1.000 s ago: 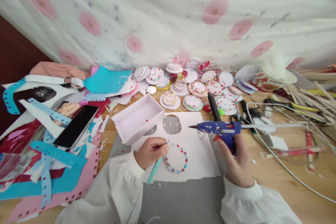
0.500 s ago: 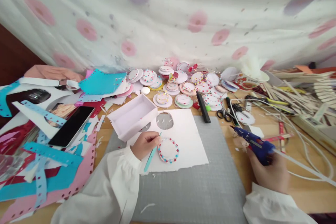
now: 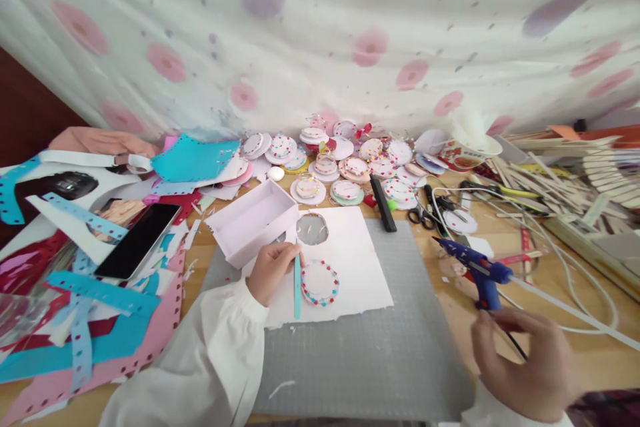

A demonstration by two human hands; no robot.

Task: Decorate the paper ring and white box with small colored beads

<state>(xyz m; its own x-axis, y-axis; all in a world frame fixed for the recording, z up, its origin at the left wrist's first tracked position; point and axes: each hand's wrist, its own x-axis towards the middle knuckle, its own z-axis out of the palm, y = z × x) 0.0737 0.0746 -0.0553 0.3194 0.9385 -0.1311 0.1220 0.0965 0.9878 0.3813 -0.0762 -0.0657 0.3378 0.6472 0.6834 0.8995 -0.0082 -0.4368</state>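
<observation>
My left hand [image 3: 273, 272] pinches a slim teal tool [image 3: 297, 287] that points down over a white sheet [image 3: 357, 260]; its exact kind is unclear. Just right of the tool lies a ring of red, blue and white beads [image 3: 320, 283] on the sheet. A round hole [image 3: 313, 229] in the sheet shows the grey mat behind it. My right hand [image 3: 525, 363] is loosely curved, thumb and forefinger a little apart, by the handle end of a blue glue gun [image 3: 480, 263]. The gun lies on the table, a long glue stick [image 3: 565, 310] out of its back.
An open white box [image 3: 253, 223] stands behind my left hand. Several decorated paper discs [image 3: 345, 191] line the back. Paper scraps [image 3: 110, 293] and a phone [image 3: 137, 240] lie left. Scissors [image 3: 421, 217], a white cable [image 3: 590, 273] and wooden sticks [image 3: 525, 197] are right.
My right hand has let go of the glue gun and drawn back toward me. In my left hand, the teal tool has swung from slanted to nearly straight.
</observation>
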